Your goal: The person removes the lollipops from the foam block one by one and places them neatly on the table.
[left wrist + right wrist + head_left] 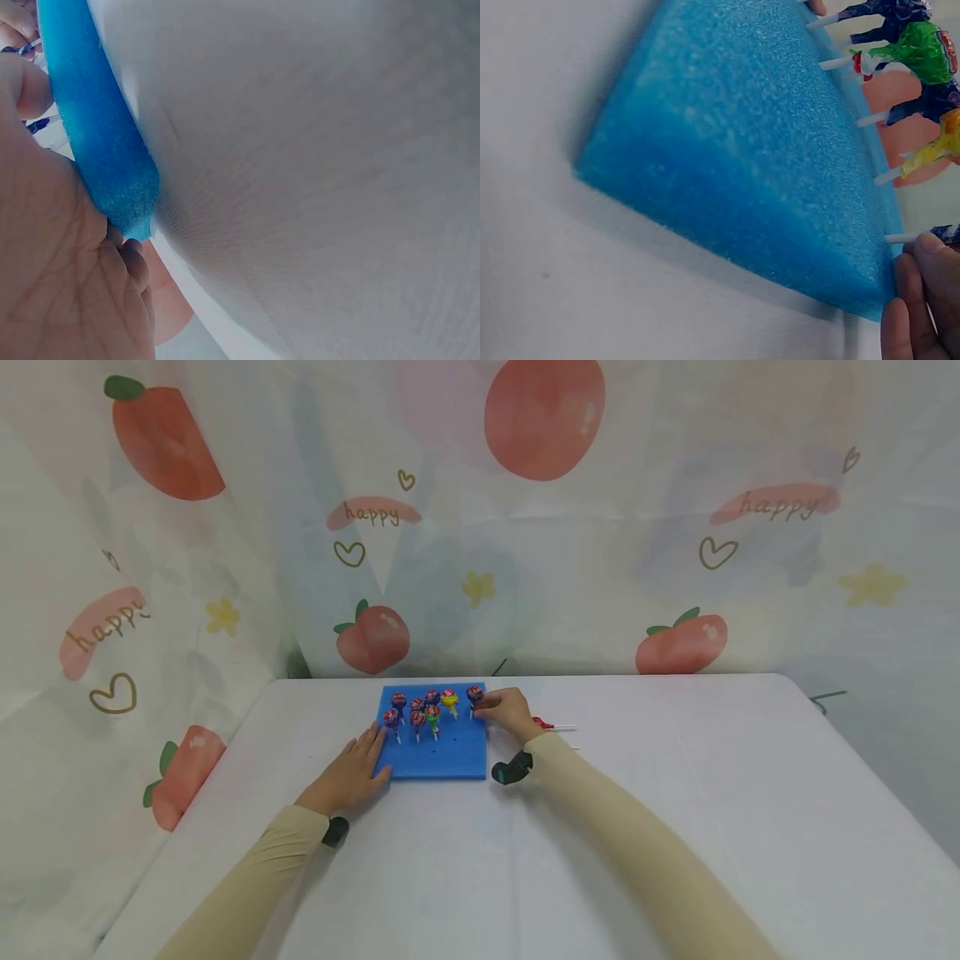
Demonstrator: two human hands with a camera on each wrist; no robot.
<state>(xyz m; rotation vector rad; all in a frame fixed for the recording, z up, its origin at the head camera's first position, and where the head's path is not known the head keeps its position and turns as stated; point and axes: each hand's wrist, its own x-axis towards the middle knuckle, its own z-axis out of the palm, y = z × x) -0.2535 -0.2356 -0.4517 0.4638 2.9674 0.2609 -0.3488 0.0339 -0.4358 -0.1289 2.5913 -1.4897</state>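
Observation:
A blue foam board (442,762) lies on the table, with several wrapped lollipops standing in it by their sticks. At its far right corner my right hand (510,710) pinches the white stick of a dark-blue-wrapped lollipop (475,693); in the right wrist view the stick meets the foam just by the fingertips. On the opposite side, my left hand (348,778) rests along the board's left edge, fingers extended. Among the standing lollipops are a yellow one (449,699) and a green one (432,713); the others there have dark wrappers.
A red-wrapped lollipop (541,723) lies on the white table (645,760) just right of the board, partly behind my right hand. Another white stick end shows below it. A printed curtain (555,552) hangs behind the table's back edge and along the left.

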